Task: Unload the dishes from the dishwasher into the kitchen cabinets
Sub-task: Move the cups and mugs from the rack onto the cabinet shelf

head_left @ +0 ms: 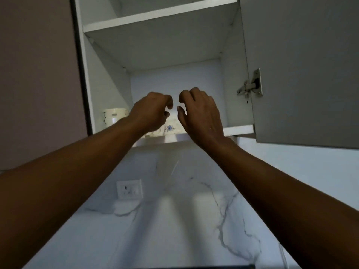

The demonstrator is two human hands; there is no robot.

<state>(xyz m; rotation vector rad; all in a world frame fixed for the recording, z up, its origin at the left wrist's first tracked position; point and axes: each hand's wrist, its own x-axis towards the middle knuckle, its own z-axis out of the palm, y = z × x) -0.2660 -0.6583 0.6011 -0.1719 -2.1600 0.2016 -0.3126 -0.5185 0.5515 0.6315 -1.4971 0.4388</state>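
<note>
Bare forearms, floral dish behind hands, mug leftward

Dim, soft, wide-angle shot w/ a cool grey cast.

Both forearms read dark, almost silhouetted vs. the paler marble wall, which carries two faint bright streaks lower centre. Cabinet interior shaded, lightest at its back panel, mid frame. Detail soft throughout, esp. the socket. Straight edges lean outward toward the frame's sides. Metal hinge catches a small glint.
</note>
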